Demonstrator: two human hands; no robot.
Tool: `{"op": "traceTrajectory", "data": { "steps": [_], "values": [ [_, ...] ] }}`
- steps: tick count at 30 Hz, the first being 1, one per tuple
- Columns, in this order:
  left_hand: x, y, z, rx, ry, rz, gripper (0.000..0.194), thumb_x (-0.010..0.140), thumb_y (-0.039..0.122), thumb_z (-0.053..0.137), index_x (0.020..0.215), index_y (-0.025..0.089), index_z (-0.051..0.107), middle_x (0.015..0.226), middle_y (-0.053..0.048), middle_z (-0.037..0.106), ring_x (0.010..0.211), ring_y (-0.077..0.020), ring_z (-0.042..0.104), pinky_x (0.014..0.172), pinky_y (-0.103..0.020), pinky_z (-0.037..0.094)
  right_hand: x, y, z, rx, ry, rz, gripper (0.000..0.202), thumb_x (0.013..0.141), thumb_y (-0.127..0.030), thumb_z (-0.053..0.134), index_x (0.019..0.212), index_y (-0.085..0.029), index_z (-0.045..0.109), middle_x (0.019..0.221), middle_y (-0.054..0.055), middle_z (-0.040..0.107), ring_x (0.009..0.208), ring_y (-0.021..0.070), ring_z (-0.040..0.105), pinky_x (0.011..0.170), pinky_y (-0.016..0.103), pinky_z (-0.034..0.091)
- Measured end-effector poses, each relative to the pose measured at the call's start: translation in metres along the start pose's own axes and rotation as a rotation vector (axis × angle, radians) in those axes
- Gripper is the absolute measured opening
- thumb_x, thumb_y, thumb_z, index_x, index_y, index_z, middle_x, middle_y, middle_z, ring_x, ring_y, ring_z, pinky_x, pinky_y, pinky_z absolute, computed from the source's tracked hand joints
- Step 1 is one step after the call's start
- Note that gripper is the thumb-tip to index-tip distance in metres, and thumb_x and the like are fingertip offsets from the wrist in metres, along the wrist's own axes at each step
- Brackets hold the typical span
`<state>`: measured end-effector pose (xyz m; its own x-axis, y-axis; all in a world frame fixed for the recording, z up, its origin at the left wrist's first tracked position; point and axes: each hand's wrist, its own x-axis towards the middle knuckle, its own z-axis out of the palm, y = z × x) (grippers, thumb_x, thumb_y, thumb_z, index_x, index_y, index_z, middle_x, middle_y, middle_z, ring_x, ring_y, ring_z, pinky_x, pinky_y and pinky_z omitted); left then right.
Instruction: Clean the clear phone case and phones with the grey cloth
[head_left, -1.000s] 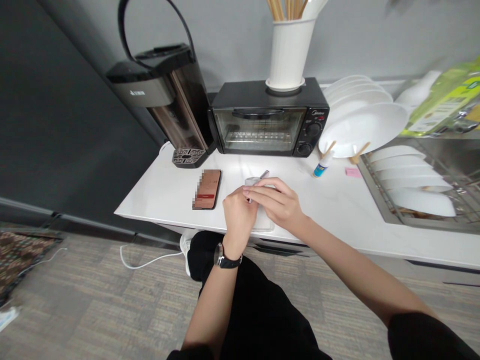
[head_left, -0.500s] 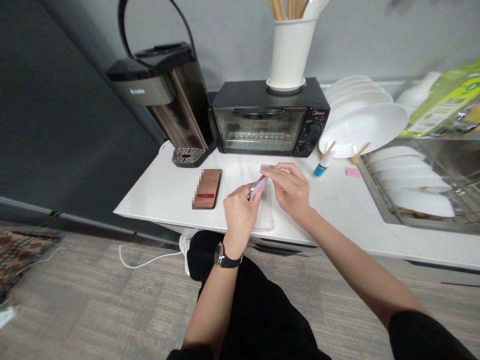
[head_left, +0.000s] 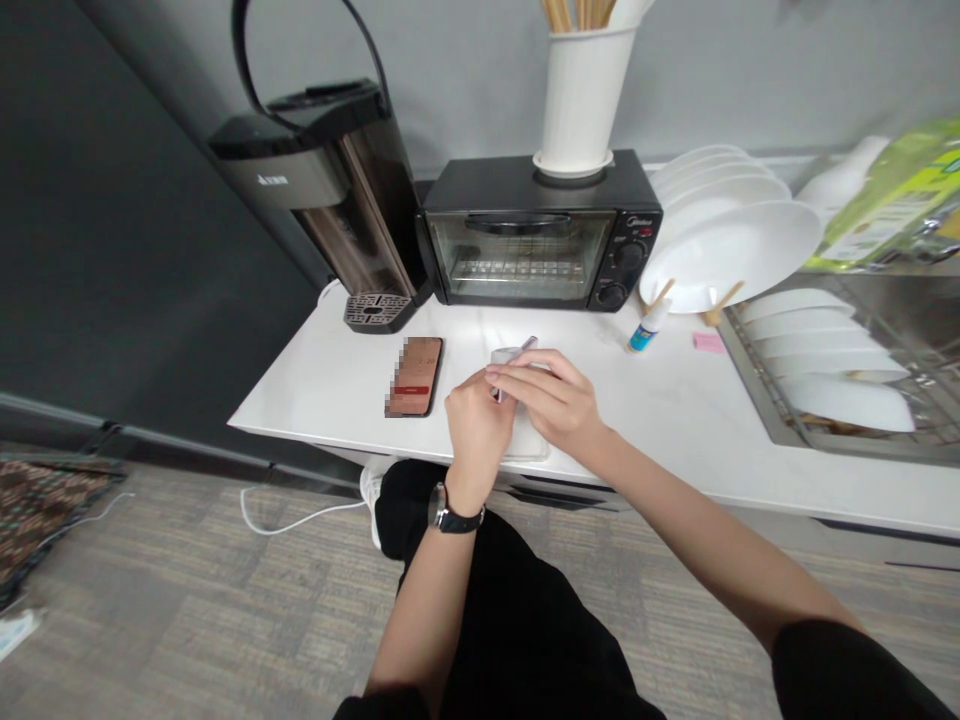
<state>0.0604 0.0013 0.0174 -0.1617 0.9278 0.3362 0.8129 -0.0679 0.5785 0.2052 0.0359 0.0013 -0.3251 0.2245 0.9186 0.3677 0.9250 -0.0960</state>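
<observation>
My left hand point(head_left: 480, 415), with a watch on its wrist, is closed round a thin pale purple object point(head_left: 529, 344) that stands tilted above the counter. My right hand point(head_left: 551, 395) reaches across it, its fingers pressed together round a small grey-white piece point(head_left: 505, 355) that looks like a cloth or pad. Part of the purple object is hidden behind the fingers. Under both hands a pale flat mat or cloth point(head_left: 529, 445) lies at the counter's front edge. Left of my hands lies a phone point(head_left: 420, 376) with a reddish screen.
Behind my hands stands a black toaster oven point(head_left: 525, 260) with a white utensil holder point(head_left: 585, 100) on top. A water dispenser point(head_left: 367, 220) is at the left. To the right are a small glue-like bottle point(head_left: 646, 330), a pink piece point(head_left: 708, 343), plates point(head_left: 739, 255) and a dish rack point(head_left: 780, 425).
My right hand has moved left, over the purple object and my left hand. The grey-white piece now shows more at its fingertips. My left hand has barely moved.
</observation>
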Motion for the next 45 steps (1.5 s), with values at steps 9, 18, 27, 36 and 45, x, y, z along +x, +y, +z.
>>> {"op": "traceTrajectory", "data": {
  "steps": [9, 18, 27, 36, 45],
  "values": [
    [0.000, -0.003, 0.002, -0.121, 0.015, 0.056, 0.017, 0.103, 0.044, 0.073, 0.094, 0.033, 0.082, 0.089, -0.003, 0.087, 0.076, -0.0259, 0.077, 0.073, -0.040, 0.058, -0.002, 0.033, -0.008, -0.054, 0.090, 0.113, 0.045, 0.106, 0.000, 0.058, 0.137, -0.025, 0.080, 0.122, 0.007, 0.089, 0.113, 0.0246, 0.078, 0.097, 0.045, 0.071],
    [-0.002, 0.000, 0.003, -0.071, 0.030, 0.054, 0.015, 0.100, 0.023, 0.070, 0.094, 0.023, 0.083, 0.090, -0.012, 0.086, 0.077, -0.0257, 0.078, 0.074, -0.037, 0.056, -0.001, 0.008, -0.004, -0.070, 0.048, 0.056, 0.050, 0.109, -0.008, 0.057, 0.151, -0.031, 0.073, 0.125, 0.004, 0.089, 0.115, 0.0258, 0.081, 0.095, 0.046, 0.075],
    [0.000, -0.001, 0.003, -0.006, 0.029, 0.019, 0.025, 0.094, 0.014, 0.063, 0.076, 0.026, 0.077, 0.080, -0.011, 0.083, 0.072, -0.0284, 0.077, 0.068, -0.040, 0.056, -0.002, -0.006, 0.003, 0.014, 0.006, 0.008, 0.060, 0.110, -0.006, 0.053, 0.162, -0.033, 0.064, 0.129, 0.001, 0.088, 0.117, 0.0277, 0.081, 0.093, 0.047, 0.077],
    [-0.001, -0.002, 0.002, -0.087, 0.032, 0.083, 0.016, 0.104, 0.031, 0.073, 0.092, 0.027, 0.084, 0.082, -0.010, 0.082, 0.071, -0.0260, 0.072, 0.071, -0.038, 0.051, -0.001, 0.030, -0.008, -0.019, 0.046, 0.128, 0.048, 0.108, -0.004, 0.059, 0.144, -0.028, 0.078, 0.125, 0.006, 0.089, 0.119, 0.0254, 0.078, 0.101, 0.043, 0.071],
    [0.000, -0.001, 0.001, -0.097, 0.022, 0.062, 0.018, 0.102, 0.030, 0.070, 0.090, 0.030, 0.084, 0.081, -0.008, 0.080, 0.070, -0.0275, 0.070, 0.070, -0.041, 0.051, -0.002, 0.019, -0.004, -0.101, 0.037, 0.087, 0.043, 0.110, -0.009, 0.058, 0.143, -0.027, 0.078, 0.124, 0.006, 0.089, 0.116, 0.0251, 0.080, 0.098, 0.045, 0.073]
  ]
}}
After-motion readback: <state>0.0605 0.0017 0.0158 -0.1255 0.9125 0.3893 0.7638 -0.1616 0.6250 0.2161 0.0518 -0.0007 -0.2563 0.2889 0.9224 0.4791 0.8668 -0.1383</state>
